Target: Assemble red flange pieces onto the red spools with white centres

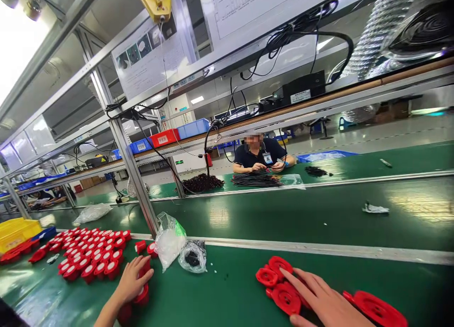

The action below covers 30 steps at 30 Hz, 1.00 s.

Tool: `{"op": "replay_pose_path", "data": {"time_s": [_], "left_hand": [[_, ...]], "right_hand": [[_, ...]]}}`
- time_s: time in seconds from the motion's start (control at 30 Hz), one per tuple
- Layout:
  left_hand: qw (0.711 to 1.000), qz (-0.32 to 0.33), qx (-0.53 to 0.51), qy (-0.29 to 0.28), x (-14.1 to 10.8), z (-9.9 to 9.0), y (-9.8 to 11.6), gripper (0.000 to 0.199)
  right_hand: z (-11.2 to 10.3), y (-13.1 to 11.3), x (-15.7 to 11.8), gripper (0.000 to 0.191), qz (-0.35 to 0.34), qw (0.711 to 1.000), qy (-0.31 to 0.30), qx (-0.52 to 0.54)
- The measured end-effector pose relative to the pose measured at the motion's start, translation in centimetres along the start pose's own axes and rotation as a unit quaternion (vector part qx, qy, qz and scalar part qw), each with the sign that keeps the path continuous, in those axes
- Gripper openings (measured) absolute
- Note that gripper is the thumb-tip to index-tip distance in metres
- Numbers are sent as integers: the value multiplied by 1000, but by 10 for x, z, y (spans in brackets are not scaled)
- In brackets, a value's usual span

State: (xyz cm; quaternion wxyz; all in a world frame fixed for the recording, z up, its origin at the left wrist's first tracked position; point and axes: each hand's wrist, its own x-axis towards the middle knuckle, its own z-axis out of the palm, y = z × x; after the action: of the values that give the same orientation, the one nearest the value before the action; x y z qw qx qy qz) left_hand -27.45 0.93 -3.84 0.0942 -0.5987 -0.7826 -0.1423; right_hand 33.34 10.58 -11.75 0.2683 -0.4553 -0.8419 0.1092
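Note:
My left hand (133, 278) rests over a few red round parts near the front edge of the green bench, its fingers stretched forward and thumb apart. One red part (142, 295) shows just below the thumb. My right hand (321, 296) lies with fingers extended across a small cluster of red plastic pieces, touching a red ring-shaped piece (286, 297). Part of that cluster is hidden beneath the fingers. To the right of this hand lies another flat red piece (379, 308). Many red parts with white round tops (94, 253) stand grouped left of my left hand.
A clear bag with white contents (169, 242) and a clear bag with dark contents (193, 257) lie ahead. A metal post (133, 175) rises behind them. Across the bench a person (260, 154) handles thin black cables (253, 179). Yellow bins (17, 232) sit far left.

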Motion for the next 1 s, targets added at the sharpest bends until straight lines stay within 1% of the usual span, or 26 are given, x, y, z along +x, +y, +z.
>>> {"op": "replay_pose_path", "data": {"time_s": [0.07,0.13,0.27,0.33,0.37,0.4,0.43,0.47,0.5,0.53,0.6,0.67,0.7,0.77,0.83,0.93,1.0], "left_hand": [[1000,-8,-2,-21,-21,1,23,67],[999,-6,-14,-29,-41,5,51,67],[996,37,-83,-20,-72,17,116,64],[986,56,-158,-8,-77,21,144,59],[977,64,-202,7,-75,21,153,56],[968,70,-239,34,-68,19,157,54],[960,70,-259,74,-59,16,156,52],[955,65,-262,122,-46,11,149,52],[953,52,-243,175,-30,5,137,52],[953,29,-200,225,-14,-1,121,51],[953,-19,-171,249,20,-12,85,49],[962,-46,-151,225,47,-19,50,48],[967,-54,-142,204,58,-20,36,51],[977,-63,-128,158,74,-19,16,64],[984,-44,-126,115,85,-15,4,72],[988,18,-139,58,95,-9,-6,68],[987,45,-152,33,96,-5,-13,69]], "right_hand": [[-4,-6,-1,76,8,1000,0,4],[-5,-8,-1,77,18,1000,-2,6],[-5,-9,1,79,32,999,-14,4],[-5,-10,1,81,40,999,-29,-3],[-6,-11,1,81,44,998,-35,-6],[-8,-12,1,81,45,998,-39,-7],[-9,-14,1,80,44,998,-41,-7],[-11,-15,0,80,40,998,-40,-7],[-13,-17,0,80,36,999,-39,-5],[-14,-18,0,79,31,999,-37,-4],[-14,-19,1,79,27,999,-35,-6],[-13,-19,3,77,26,999,-33,-10],[-13,-19,3,76,23,999,-27,-12],[-13,-19,3,74,10,1000,-7,-14],[-16,-21,2,72,0,1000,13,-16],[-22,-26,-1,74,7,1000,12,-23],[-24,-28,-1,75,15,999,2,-32]]}}
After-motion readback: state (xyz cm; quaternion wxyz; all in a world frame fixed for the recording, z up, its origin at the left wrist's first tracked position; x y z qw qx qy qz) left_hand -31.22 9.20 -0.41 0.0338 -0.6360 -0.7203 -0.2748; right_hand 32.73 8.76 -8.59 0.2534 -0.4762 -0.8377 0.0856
